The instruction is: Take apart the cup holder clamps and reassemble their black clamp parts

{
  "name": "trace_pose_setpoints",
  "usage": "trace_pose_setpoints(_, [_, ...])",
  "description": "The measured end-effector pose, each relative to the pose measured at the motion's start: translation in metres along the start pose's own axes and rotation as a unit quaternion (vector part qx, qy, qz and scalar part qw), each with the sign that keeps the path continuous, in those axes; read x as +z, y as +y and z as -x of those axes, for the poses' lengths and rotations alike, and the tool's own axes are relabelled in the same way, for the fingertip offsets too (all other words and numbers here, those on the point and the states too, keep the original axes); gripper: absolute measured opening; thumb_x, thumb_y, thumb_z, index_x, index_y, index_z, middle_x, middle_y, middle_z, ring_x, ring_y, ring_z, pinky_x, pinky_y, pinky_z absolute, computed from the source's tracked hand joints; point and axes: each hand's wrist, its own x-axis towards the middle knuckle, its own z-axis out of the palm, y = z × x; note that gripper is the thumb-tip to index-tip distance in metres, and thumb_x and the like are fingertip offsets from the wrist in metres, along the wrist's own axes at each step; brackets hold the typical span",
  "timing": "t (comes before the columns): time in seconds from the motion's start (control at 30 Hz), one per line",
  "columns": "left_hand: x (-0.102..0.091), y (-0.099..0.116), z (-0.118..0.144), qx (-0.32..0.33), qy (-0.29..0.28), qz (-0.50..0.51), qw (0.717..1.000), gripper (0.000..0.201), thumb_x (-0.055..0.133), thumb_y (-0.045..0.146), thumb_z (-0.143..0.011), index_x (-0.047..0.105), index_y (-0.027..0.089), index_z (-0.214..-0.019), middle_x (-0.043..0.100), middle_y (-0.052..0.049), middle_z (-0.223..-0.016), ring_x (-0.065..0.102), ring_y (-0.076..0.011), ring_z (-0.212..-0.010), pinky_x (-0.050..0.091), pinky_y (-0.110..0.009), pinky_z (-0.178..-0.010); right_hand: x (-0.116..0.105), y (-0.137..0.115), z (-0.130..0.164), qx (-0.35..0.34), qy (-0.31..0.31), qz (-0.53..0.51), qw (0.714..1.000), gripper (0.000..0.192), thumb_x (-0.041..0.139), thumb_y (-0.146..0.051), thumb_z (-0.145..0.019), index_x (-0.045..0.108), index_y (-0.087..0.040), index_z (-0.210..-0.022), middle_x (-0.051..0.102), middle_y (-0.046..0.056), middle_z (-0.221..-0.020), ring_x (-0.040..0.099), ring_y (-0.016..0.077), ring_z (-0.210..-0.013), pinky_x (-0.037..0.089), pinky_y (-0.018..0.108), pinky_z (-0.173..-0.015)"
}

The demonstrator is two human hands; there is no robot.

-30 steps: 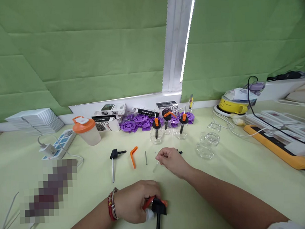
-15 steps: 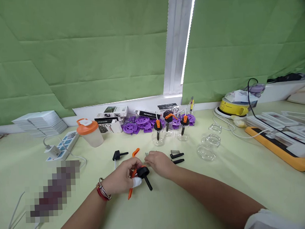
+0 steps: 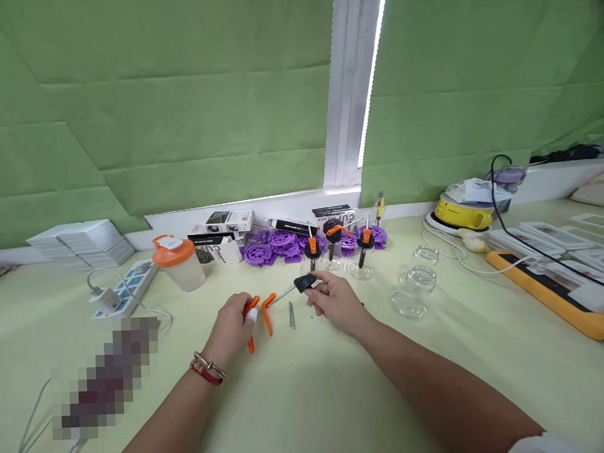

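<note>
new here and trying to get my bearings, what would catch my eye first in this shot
Two bare hands meet mid-table: the right hand holds a black part with a metal rod, the left hand grips an orange lever, with a second orange lever lying between them. Behind them a heap of purple wheels sits under the window, and green blinds fill the background.
</note>
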Motion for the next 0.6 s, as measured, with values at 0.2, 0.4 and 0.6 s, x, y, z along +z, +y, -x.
trace_pose_setpoints(0.2, [0.020,0.001,-0.009,-0.042,-0.018,-0.133,0.990,0.017,0.036,0.015,-0.084,0.052,0.015,-0.089,0.054,-0.011,-0.097,0.056,-0.0208,-0.079,0.043,-0.031,-0.067,-0.019,-0.010,0.000,0.002,0.015,-0.003,1.000,0.049,0.060,-0.029,-0.073,0.050,-0.013,-0.118,0.060,-0.002,-0.060,0.043,0.0070,-0.042,0.036,0.021,-0.043])
trace_pose_setpoints(0.4, [0.019,0.013,-0.004,-0.015,-0.013,-0.185,0.982,0.023,0.033,0.020,-0.087,0.053,0.014,-0.098,0.054,-0.014,-0.107,0.057,-0.0245,-0.082,0.043,-0.033,-0.063,-0.017,-0.010,0.004,-0.002,-0.003,0.011,1.000,0.048,0.059,-0.030,-0.075,0.050,-0.014,-0.119,0.059,-0.002,-0.061,0.043,0.0080,-0.043,0.036,0.022,-0.044])
trace_pose_setpoints(0.6, [0.004,0.037,0.023,0.141,-0.037,0.067,0.987,0.042,0.037,0.032,-0.091,0.033,0.019,-0.131,0.057,-0.007,-0.097,0.056,-0.0177,-0.077,0.045,-0.032,-0.072,0.014,-0.003,0.030,-0.135,-0.081,0.102,0.982,0.043,0.055,-0.024,-0.079,0.046,-0.022,-0.120,0.063,-0.001,-0.072,0.056,0.0133,-0.064,0.043,0.025,-0.063])
